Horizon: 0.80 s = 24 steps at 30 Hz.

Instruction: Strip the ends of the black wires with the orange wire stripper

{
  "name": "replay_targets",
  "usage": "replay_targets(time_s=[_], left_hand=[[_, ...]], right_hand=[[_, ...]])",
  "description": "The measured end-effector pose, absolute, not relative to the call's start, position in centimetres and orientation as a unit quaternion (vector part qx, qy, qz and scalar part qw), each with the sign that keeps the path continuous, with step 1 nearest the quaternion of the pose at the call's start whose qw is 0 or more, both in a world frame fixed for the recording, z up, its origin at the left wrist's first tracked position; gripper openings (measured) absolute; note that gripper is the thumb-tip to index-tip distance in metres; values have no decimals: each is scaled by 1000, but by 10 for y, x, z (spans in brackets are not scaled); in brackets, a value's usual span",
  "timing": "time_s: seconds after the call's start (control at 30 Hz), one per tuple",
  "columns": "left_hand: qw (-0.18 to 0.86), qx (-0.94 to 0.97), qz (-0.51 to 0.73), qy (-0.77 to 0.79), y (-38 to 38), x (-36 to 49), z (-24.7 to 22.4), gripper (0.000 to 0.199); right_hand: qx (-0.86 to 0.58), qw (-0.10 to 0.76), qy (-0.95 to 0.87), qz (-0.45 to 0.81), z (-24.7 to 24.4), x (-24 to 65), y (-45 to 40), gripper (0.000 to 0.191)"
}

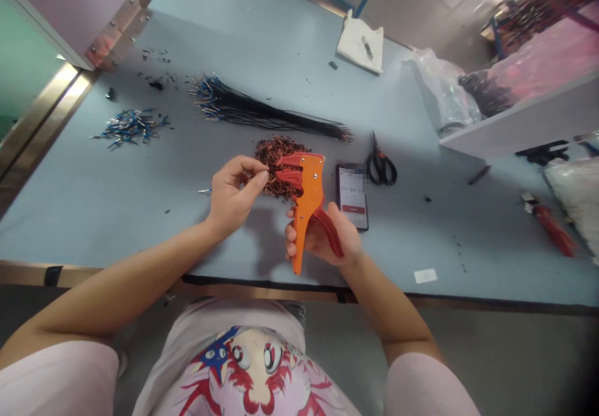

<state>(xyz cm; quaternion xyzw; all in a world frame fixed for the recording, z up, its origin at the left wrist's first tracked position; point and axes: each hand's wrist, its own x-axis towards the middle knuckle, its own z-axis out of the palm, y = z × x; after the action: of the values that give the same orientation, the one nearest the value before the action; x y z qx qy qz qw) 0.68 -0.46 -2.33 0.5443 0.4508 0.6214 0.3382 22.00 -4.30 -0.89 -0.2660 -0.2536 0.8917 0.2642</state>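
- Orange wire stripper (306, 185), flat plastic with ridged red jaws, stands mid-frame, clamped in your right hand (322, 235).
- Your left hand (231, 194) pinches a thin dark wire (270, 169) at those jaws; your hands are close but apart.
- Just behind lie a springy coppery wire tangle (276, 166), a long black wire bundle (266, 116), black-handled scissors (381, 168) and a glossy phone (352, 198).

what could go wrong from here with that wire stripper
The left hand pinches a wire right at the red jaws of the orange wire stripper held in the right hand, so a squeeze might nip those fingers. The loose pile of thin wires just behind could also snag and tangle.
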Motion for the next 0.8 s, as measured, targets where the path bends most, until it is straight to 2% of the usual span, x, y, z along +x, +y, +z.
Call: replay_targets(time_s=[0.2, 0.47, 0.8], left_hand=[[276, 640, 600, 393, -18, 10, -15, 5], [354, 649, 557, 378, -24, 21, -25, 8], [380, 637, 552, 381, -23, 25, -28, 18]], right_hand=[[-283, 268, -268, 881, -8, 218, -43, 61], [-281, 235, -283, 886, -10, 218, -47, 68], [-257, 232, -290, 892, -12, 219, -47, 68]])
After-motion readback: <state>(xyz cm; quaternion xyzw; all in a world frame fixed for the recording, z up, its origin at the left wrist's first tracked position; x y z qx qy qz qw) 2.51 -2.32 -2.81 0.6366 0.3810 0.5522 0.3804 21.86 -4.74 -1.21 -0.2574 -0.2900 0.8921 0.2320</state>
